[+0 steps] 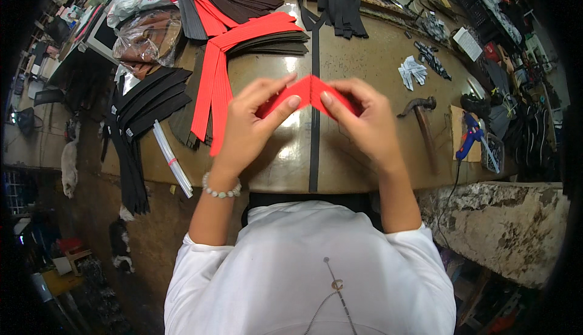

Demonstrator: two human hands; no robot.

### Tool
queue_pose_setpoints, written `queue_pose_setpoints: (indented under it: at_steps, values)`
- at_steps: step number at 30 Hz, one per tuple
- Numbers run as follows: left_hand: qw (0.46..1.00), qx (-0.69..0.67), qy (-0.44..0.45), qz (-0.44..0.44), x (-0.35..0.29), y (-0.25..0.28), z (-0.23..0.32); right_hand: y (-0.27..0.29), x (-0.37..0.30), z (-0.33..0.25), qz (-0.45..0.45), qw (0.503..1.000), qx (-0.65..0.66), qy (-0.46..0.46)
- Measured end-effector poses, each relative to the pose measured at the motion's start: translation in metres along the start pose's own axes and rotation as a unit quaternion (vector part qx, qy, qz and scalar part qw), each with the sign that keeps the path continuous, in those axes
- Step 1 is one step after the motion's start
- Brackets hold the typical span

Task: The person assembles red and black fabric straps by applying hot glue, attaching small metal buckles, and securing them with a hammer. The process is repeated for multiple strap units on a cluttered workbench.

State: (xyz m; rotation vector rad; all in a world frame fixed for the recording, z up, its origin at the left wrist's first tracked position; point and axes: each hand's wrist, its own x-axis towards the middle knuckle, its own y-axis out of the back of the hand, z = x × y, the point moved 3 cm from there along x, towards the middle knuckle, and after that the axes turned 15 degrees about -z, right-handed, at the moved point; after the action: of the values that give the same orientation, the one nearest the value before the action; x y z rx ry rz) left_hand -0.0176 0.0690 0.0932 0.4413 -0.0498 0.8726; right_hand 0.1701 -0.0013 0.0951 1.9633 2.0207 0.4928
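A red strap, bent into a shallow peak with a seam or fold line at its middle, is held up over the table. My left hand, wearing a beaded bracelet, pinches its left side with the thumb on top. On the opposite side my right hand grips it the same way. Both sets of fingers are slightly blurred, and the strap's ends are hidden in my palms. Below them a long black strip runs down the tabletop. Left of my left hand lie stacked red straps of similar width.
Black straps and white sticks lie at the table's left edge. Toward the right are white gloves, a hammer and a blue glue gun with a cord. More black strips lie at the back.
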Motion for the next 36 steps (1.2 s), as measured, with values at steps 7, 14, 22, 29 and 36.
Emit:
queue_pose_setpoints:
  at_steps: [7, 14, 22, 29, 36]
  values:
    - [0.995, 0.085, 0.049, -0.024, -0.006, -0.049, -0.064, -0.036, -0.022, 0.073, 0.075, 0.993, -0.055, -0.066]
    - [0.989, 0.134, 0.058, -0.020, -0.007, -0.051, -0.070, -0.039, -0.026, 0.077, 0.069, 0.985, -0.142, -0.062]
    - [0.985, 0.157, 0.070, -0.019, -0.010, -0.054, -0.068, -0.040, -0.023, 0.069, 0.055, 0.974, -0.204, -0.076]
    - [0.934, 0.346, -0.079, -0.046, -0.011, -0.066, -0.059, -0.050, -0.026, 0.059, 0.046, 0.910, -0.411, -0.032]
    - [0.953, 0.279, -0.080, -0.088, -0.013, -0.070, -0.068, 0.127, -0.167, 0.150, 0.594, 0.740, -0.242, -0.202]
